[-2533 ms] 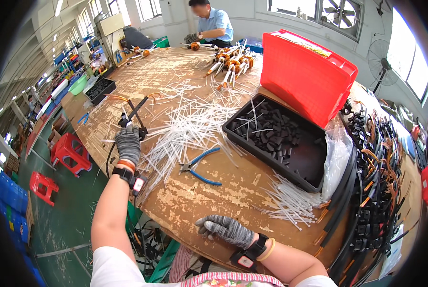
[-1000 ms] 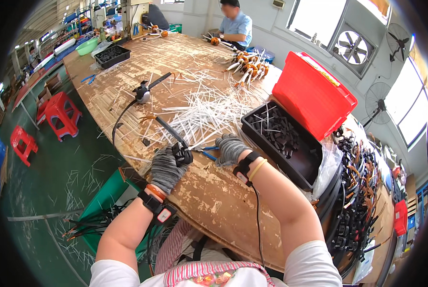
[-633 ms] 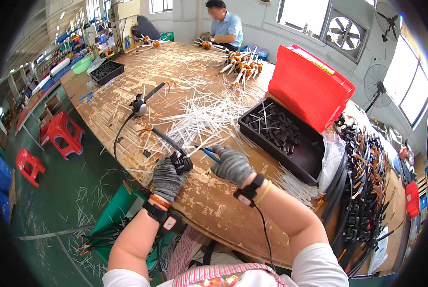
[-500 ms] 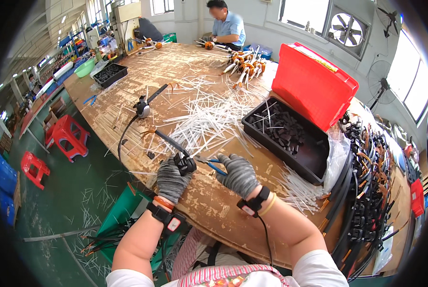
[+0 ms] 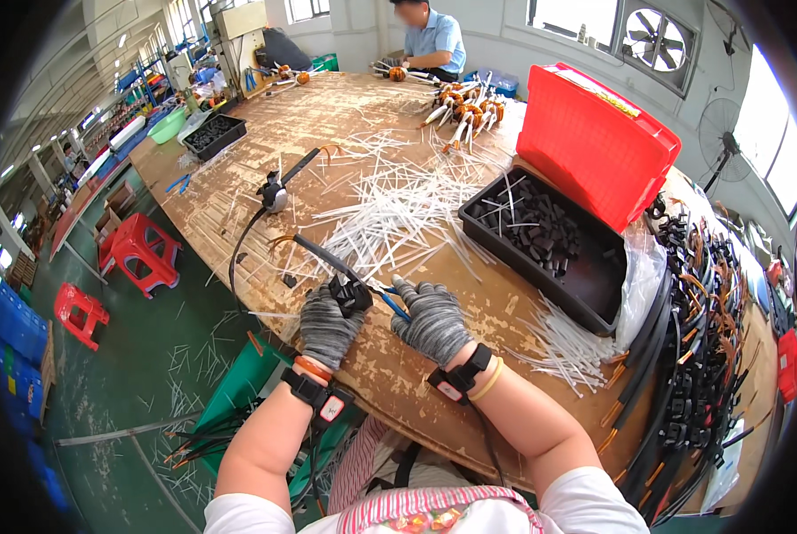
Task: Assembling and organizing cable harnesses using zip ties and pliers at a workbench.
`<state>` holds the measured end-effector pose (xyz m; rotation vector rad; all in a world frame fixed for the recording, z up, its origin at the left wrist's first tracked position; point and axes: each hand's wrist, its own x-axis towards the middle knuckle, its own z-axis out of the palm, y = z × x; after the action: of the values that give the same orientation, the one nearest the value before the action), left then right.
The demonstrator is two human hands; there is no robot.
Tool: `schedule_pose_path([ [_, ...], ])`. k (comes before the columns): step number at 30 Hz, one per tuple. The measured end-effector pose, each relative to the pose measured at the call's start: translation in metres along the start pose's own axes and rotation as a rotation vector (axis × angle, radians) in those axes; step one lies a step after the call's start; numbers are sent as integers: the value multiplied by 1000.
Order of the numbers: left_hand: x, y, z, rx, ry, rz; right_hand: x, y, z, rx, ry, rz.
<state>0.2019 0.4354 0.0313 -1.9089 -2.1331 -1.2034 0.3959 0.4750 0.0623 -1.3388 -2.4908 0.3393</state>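
Note:
My left hand (image 5: 329, 327), in a grey knitted glove, is closed round a black plastic fitting (image 5: 354, 294) on a black cable (image 5: 320, 254) whose copper-coloured wire ends point away to the far left. In my right hand (image 5: 434, 324), gloved alike, is a pair of blue-handled pliers (image 5: 397, 306). Their jaws reach to the right side of the fitting; my fingers and the fitting partly hide them, so I cannot tell what they grip. Beyond my hands lies a loose heap of white cable ties (image 5: 390, 209). Another black cable with a rounded fitting (image 5: 275, 196) rests to the far left.
A black tray (image 5: 541, 258) of small black pieces stands right of the heap, with a red bin (image 5: 594, 147) behind it. Many black cables (image 5: 683, 356) line the right side. A green crate (image 5: 238, 392) is below the table's left edge. A person (image 5: 434, 44) sits across the table.
My right hand has moved left, bringing the pliers closer against the fitting in my left hand. The whole view has shifted slightly.

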Motion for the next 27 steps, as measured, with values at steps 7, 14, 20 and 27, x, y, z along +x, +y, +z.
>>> schedule_pose_path([
  [7, 3, 1, 6, -124, -55, -143, 15, 10, 8, 306, -108, -8],
  [14, 1, -11, 18, -159, 38, -68, -3, 20, 27, 1792, -263, 417],
  [20, 0, -6, 2, 54, 52, 63, -8, 11, 36, 1971, -306, 324],
  [27, -13, 55, -60, 501, -49, 608, -6, 5, 49, 2051, -548, 279],
])
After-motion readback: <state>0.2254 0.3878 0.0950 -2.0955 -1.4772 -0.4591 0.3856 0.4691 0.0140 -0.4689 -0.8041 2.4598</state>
